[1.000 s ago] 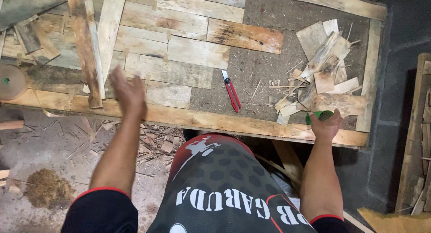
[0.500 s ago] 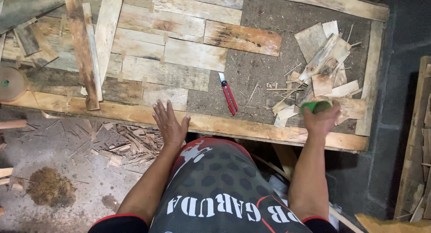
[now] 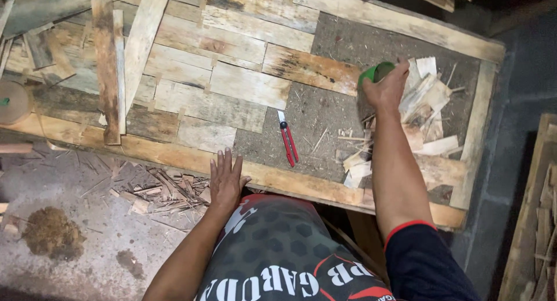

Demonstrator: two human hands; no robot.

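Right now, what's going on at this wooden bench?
A person stands over a workbench covered with rough wooden planks. Their right hand grips a green object over a pile of wood scraps at the right end; what the object is cannot be told. The left hand rests open, palm down, at the near edge of the bench and holds nothing. A red-handled tool lies untouched between the two hands. More splinters lie on the floor below.

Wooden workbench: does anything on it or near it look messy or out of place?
Yes. Splintered wood offcuts lie in a loose heap beside the right hand, which grips a green object. More wood chips litter the floor.
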